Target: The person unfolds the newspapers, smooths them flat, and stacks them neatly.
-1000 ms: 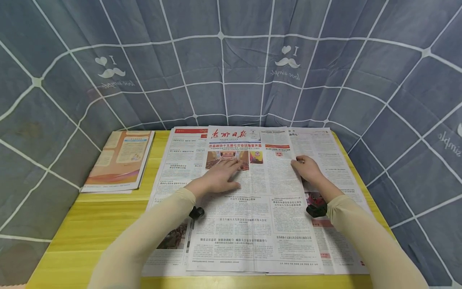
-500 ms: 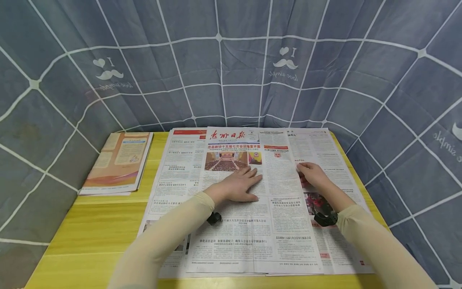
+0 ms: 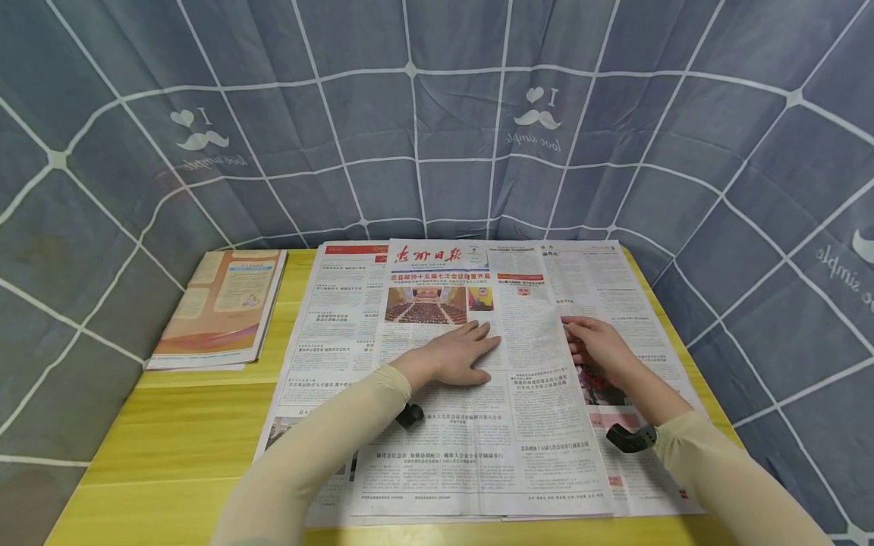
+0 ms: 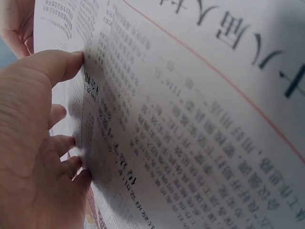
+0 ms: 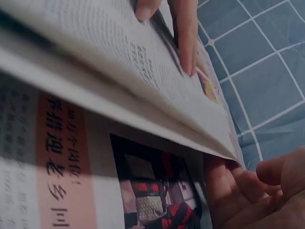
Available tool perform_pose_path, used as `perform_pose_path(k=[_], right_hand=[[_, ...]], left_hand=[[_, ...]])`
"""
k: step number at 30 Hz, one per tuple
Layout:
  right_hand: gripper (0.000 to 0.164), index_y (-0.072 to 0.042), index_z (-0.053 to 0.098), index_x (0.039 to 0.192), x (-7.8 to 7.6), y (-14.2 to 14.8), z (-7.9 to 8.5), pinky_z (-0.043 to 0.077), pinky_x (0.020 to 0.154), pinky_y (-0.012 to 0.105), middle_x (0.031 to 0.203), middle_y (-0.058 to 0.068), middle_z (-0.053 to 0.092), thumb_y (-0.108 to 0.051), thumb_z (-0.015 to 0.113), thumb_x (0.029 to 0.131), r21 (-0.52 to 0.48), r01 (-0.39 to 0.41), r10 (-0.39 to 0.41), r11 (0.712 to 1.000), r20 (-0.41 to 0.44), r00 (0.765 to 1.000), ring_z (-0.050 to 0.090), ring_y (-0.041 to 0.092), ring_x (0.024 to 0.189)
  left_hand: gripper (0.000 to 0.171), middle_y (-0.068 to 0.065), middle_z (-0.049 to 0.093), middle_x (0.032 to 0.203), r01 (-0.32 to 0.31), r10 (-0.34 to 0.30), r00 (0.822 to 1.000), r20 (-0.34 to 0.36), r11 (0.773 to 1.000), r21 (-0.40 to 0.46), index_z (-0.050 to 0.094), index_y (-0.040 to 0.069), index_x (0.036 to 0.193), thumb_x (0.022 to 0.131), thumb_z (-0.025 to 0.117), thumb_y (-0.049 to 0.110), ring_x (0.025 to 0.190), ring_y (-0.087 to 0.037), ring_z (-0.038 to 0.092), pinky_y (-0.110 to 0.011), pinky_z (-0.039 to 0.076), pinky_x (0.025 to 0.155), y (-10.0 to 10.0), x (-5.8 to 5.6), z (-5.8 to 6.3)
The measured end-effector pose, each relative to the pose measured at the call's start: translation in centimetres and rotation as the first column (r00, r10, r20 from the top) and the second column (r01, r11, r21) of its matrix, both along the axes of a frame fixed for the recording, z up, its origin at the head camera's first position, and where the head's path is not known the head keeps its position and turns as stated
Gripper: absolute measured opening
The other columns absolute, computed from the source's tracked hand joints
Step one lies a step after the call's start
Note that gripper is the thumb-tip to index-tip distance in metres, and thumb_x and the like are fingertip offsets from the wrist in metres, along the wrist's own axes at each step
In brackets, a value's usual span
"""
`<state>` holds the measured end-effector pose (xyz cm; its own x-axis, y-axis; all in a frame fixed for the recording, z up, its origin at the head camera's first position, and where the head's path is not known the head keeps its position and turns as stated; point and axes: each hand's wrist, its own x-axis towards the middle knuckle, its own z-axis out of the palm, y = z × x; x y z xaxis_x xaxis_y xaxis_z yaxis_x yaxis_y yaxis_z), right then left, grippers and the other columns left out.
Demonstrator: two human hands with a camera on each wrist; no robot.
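A folded newspaper [image 3: 437, 440] with a red masthead lies over a wider spread of newspaper pages [image 3: 341, 326]. My left hand [image 3: 460, 355] rests on its middle just below the colour photo, fingers spread; the left wrist view shows the fingertips on the print. At the newspaper's right edge is my right hand [image 3: 597, 345], its curled fingers and thumb holding that edge. In the right wrist view, some fingers [image 5: 221, 183] reach beneath the slightly raised edge, and the layered folds show above a page with a photo [image 5: 157, 186].
A stack of orange-covered booklets [image 3: 218, 307] lies at the left on the yellow wooden table [image 3: 171, 432]. A grey curtain [image 3: 451, 121] with white grid lines hangs behind the table and along both sides. Each wrist wears a black band [image 3: 631, 438].
My left hand has slid right and nearer, off the photo. My right hand has moved slightly nearer along the right edge. The newspaper lies in nearly the same place.
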<state>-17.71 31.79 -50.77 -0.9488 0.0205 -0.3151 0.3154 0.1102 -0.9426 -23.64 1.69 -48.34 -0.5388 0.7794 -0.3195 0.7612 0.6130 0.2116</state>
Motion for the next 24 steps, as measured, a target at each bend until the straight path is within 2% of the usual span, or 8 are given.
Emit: perform_pose_path(k=[4,9,15,18,24], right_hand=[[0.052,-0.001,0.034,0.158,0.4,-0.2,0.2,0.058,0.072,0.027,0.118,0.014,0.067,-0.023,0.044,0.112,-0.057,-0.014,0.014,0.998,-0.015,1.000,0.067,0.010,0.084],[0.056,-0.006,0.031,0.161,0.7,-0.3,0.1,0.059,0.080,0.031,0.141,0.025,0.056,-0.025,0.047,0.111,-0.068,-0.047,0.044,0.997,-0.044,0.998,0.069,0.016,0.102],[0.057,-0.010,0.026,0.163,0.9,-0.8,-0.2,0.057,0.081,0.033,0.148,0.028,0.048,-0.024,0.046,0.112,-0.051,-0.066,0.063,0.996,-0.069,0.996,0.067,0.017,0.105],[0.058,-0.010,0.023,0.164,1.0,-1.3,-0.4,0.056,0.084,0.032,0.151,0.028,0.043,-0.022,0.043,0.112,-0.086,-0.078,0.072,0.993,-0.067,0.995,0.064,0.019,0.110],[0.052,-0.014,0.027,0.164,1.2,-1.9,-0.6,0.055,0.087,0.031,0.161,0.022,0.032,-0.020,0.035,0.113,-0.121,-0.080,0.075,0.989,-0.039,0.996,0.055,0.030,0.127]], left_hand=[[0.074,-0.006,0.010,0.171,-0.011,0.011,1.000,0.021,1.000,-0.002,0.024,0.023,0.165,0.103,0.054,0.049,0.157,-0.026,0.003,-0.041,0.012,0.125,0.0,0.1,0.0],[0.073,-0.005,0.010,0.171,-0.010,0.010,1.000,0.021,1.000,-0.013,0.024,0.023,0.165,0.103,0.053,0.049,0.157,-0.025,0.003,-0.041,0.011,0.125,0.2,0.1,0.0],[0.073,-0.004,0.011,0.171,-0.019,0.020,1.000,0.018,1.000,-0.025,0.026,0.024,0.164,0.102,0.054,0.049,0.157,-0.024,0.004,-0.040,0.012,0.125,0.4,0.1,0.2],[0.072,-0.004,0.012,0.171,-0.025,0.025,1.000,0.016,0.999,-0.025,0.027,0.024,0.164,0.102,0.055,0.049,0.157,-0.023,0.005,-0.040,0.013,0.125,0.4,0.1,0.2],[0.073,-0.004,0.012,0.171,-0.029,0.029,1.000,0.012,0.999,-0.026,0.028,0.024,0.164,0.102,0.056,0.049,0.157,-0.023,0.006,-0.040,0.013,0.125,0.4,0.2,0.2]])
